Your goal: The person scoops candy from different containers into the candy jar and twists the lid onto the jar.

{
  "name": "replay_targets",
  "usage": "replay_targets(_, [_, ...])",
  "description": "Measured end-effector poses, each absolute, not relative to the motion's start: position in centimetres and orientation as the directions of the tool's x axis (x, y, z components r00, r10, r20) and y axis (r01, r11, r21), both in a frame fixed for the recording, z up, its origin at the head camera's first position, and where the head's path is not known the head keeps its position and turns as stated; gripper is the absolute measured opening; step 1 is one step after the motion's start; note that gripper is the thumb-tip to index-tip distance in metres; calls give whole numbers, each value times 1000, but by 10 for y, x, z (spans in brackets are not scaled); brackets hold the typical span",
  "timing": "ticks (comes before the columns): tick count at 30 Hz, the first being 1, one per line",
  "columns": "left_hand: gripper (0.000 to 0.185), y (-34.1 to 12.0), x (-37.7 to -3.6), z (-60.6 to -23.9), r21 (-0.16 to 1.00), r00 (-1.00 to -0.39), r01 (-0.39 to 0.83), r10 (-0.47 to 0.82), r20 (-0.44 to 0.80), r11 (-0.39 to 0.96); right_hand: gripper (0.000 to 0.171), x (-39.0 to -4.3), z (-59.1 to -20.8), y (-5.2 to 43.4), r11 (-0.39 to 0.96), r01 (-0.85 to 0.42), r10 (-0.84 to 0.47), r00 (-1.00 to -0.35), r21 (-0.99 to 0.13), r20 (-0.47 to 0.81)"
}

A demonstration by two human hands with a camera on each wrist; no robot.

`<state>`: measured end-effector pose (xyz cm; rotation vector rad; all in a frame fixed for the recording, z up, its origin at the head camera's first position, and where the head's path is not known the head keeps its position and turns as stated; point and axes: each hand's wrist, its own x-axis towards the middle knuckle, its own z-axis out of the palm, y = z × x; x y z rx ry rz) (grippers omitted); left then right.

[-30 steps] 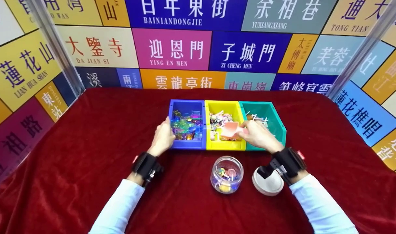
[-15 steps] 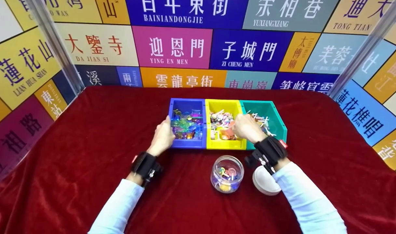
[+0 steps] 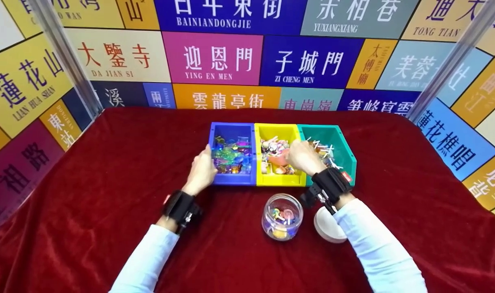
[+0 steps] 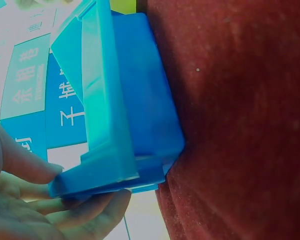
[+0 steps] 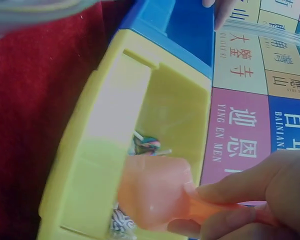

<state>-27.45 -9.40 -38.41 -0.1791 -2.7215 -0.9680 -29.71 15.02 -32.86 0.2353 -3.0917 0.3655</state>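
My left hand point(image 3: 201, 171) grips the outer left rim of the blue bin point(image 3: 233, 179), its thumb above and fingers beneath the edge in the left wrist view. Clear, colourful pieces lie in that bin. Over the adjoining yellow bin point(image 3: 280, 180), my right hand point(image 3: 306, 156) holds a pink scoop point(image 5: 157, 190) by its handle. The scoop's head is down inside the yellow bin among wrapped lollipops point(image 5: 146, 145), its back facing up in the right wrist view. Part of the candy is hidden behind the scoop and hand.
A teal bin point(image 3: 346, 162) with white-sticked lollipops joins the yellow one on the right. In front stands a glass jar point(image 3: 282, 217) without its lid, several sweets inside. A white lid point(image 3: 328, 226) lies right of it, partly under my right forearm. Dark red cloth point(image 3: 129, 162) covers the table.
My right hand has moved left and turned over, taking the scoop from above the yellow bin down into its candy. The left hand keeps its hold on the blue bin.
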Motion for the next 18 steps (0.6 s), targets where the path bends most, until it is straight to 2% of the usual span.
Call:
replay_targets(10, [56, -95, -276, -389, 600, -953, 223, 43, 299, 768, 33, -304, -349, 155, 929, -230, -195, -970, -289, 148])
replay_targets(12, [55, -95, -276, -389, 601, -952, 229, 48, 302, 765, 32, -306, -351, 155, 922, -215, -178, -974, -321, 141])
replay_targets(18, [54, -97, -276, -387, 601, -950, 232, 44, 310, 765, 19, -312, -350, 155, 912, -310, -254, -941, -269, 222])
